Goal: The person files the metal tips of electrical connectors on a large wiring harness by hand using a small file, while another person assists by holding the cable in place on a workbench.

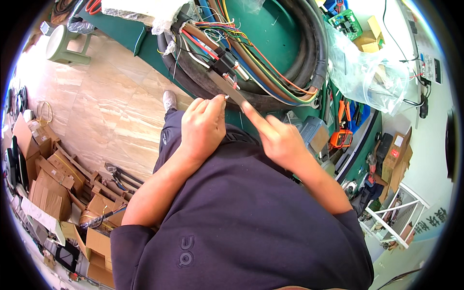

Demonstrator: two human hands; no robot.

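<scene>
My left hand (203, 128) is closed, its fingertips pinching a small metal piece (226, 97). Just right of it, my right hand (276, 137) grips the lower end of a flat grey metal strip (224, 88), apparently a tool, with its index finger stretched along it. The strip slants up to a black connector block (223, 63) with white and red-tipped parts. Behind both hands lies a thick black cable coil (312, 53) with exposed brown, blue, red, yellow and green wires (258, 58).
The green bench (266, 19) holds a circuit board (345, 24), clear plastic bag (367, 77), grey-blue case (314, 133) and orange meter (340, 138). A pale stool (63, 46) stands on the tiled floor. Cardboard boxes (53, 193) pile up at left; a white rack (396, 217) is at right.
</scene>
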